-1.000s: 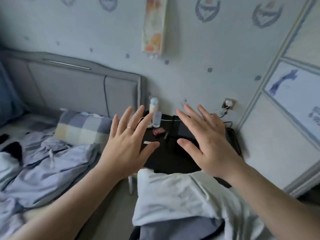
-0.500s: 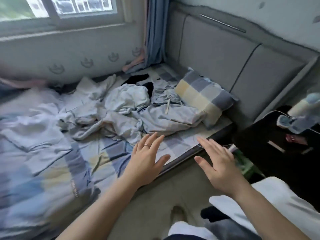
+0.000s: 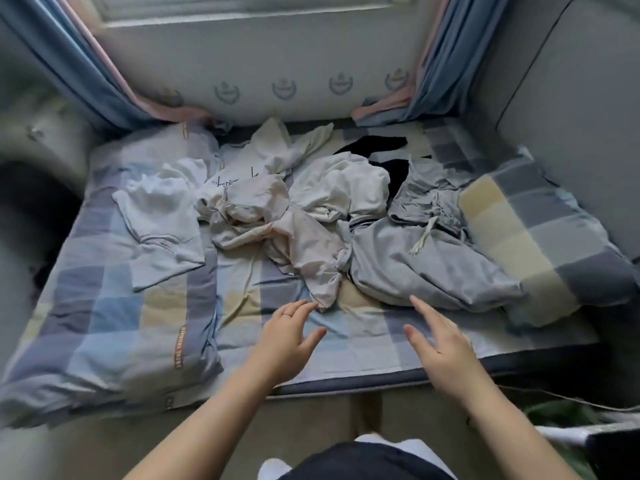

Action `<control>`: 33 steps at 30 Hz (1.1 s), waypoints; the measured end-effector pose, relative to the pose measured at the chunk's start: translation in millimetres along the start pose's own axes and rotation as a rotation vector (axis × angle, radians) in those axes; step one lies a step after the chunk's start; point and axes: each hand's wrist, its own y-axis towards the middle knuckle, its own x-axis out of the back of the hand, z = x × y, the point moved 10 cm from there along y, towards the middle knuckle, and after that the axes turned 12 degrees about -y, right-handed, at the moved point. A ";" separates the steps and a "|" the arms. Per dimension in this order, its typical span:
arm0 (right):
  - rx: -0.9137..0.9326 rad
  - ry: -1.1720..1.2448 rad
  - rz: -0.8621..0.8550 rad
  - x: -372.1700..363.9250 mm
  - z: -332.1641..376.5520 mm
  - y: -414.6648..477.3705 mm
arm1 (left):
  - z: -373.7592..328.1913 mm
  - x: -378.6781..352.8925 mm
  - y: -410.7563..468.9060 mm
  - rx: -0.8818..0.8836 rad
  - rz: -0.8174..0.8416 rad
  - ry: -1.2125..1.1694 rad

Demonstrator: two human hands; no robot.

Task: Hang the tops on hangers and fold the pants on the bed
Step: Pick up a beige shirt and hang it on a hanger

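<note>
Orange duvet lettering (image 3: 178, 346), unreadable, scripted white top (image 3: 266, 154)

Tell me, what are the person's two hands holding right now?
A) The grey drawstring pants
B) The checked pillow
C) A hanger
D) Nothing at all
D: the left hand and the right hand are both held out over the checked sheet with fingers straight and nothing in them. The clothes pile lies ahead of them.
</note>
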 end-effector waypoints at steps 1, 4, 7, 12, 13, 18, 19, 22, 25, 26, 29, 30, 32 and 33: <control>0.007 0.000 0.028 1.6 -5.5 17.4 | 2.1 -2.9 12.6 0.039 -0.001 -0.014; 0.054 -0.036 0.122 -4.1 -14.9 69.6 | 12.6 -12.7 47.8 0.143 0.002 -0.043; 0.089 -0.089 0.215 -21.7 -19.3 118.7 | 33.2 -20.9 72.3 0.273 0.002 -0.113; 0.092 -0.131 0.340 -79.9 -36.0 190.3 | 91.6 -54.0 112.5 0.422 0.057 -0.188; 0.087 -0.139 0.355 -97.4 -41.6 204.9 | 107.3 -64.3 121.5 0.449 0.071 -0.199; 0.066 -0.233 0.515 -215.1 -72.6 275.8 | 197.4 -128.0 177.2 0.558 0.152 -0.275; 0.065 -0.247 0.544 -241.4 -79.7 290.3 | 217.8 -143.2 190.2 0.575 0.175 -0.287; 0.068 -0.282 0.613 -320.5 -101.8 332.5 | 281.1 -185.4 234.1 0.638 0.185 -0.361; -0.007 -0.201 0.579 -384.5 -122.6 380.0 | 338.0 -215.7 282.4 0.748 0.063 -0.557; -0.044 -0.133 0.538 -401.1 -126.8 396.5 | 352.7 -222.4 299.5 0.763 0.011 -0.609; -0.141 0.130 0.420 -444.5 -135.2 439.7 | 381.9 -237.2 349.8 0.735 -0.107 -0.703; -0.166 0.152 0.379 -455.0 -137.7 450.9 | 387.1 -242.1 364.5 0.719 -0.131 -0.739; -0.188 0.108 0.277 -464.2 -141.0 471.0 | 393.8 -251.9 385.6 0.716 -0.169 -0.841; -0.197 0.095 0.235 -464.7 -141.4 478.0 | 396.1 -255.4 390.7 0.718 -0.185 -0.877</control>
